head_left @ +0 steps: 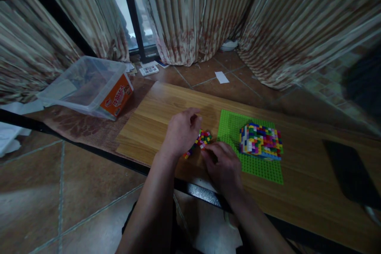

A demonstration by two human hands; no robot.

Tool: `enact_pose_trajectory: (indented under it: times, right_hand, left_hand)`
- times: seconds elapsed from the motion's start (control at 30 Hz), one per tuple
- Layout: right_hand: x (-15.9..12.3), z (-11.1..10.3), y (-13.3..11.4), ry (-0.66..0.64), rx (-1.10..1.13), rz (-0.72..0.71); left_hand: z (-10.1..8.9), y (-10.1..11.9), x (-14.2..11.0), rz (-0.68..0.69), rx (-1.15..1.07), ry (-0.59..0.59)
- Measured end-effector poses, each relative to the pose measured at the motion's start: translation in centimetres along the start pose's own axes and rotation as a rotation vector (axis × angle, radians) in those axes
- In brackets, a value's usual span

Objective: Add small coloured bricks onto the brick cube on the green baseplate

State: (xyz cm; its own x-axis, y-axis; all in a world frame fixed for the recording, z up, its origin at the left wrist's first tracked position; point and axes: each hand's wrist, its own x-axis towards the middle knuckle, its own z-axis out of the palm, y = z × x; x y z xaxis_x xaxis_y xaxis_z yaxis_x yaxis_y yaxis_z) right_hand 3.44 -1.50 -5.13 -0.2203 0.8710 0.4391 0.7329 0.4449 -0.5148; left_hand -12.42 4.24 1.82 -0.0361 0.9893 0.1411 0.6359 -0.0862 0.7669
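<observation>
A small pile of loose toy bricks (204,137) in many colours lies on the wooden table between my hands. My left hand (182,134) arches over the pile's left side with its fingers curled in; what they hold, if anything, is hidden. Thumb and forefinger of my right hand (224,163) pinch together on a small pinkish brick (203,146) at the pile's near edge. To the right, a green baseplate (230,123) lies flat, partly behind my right hand. On it stands a multicoloured block built of bricks (260,141), several layers high.
A clear plastic box (86,83) with an orange label stands at the left end. A dark flat device (351,170) lies at the table's right. Beyond the table are a tiled floor with a white paper (222,77) and long curtains (193,16). A black metal edge (202,193) runs along the front.
</observation>
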Motion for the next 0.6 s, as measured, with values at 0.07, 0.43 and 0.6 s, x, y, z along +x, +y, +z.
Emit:
enact_pose_trajectory:
  times: [0.07,0.43,0.6]
  right_hand:
    - [-0.02,0.14,-0.03,-0.001,-0.026,-0.001]
    - [-0.21,0.35,0.06,-0.027,0.032,0.009]
    - [0.00,-0.44,-0.34,-0.006,0.153,0.007]
  left_hand:
    - [-0.03,-0.01,-0.03,0.002,-0.005,0.001]
    - [0.03,0.08,-0.02,0.004,0.003,-0.006]
    - [0.01,0.10,0.02,0.000,0.001,-0.009]
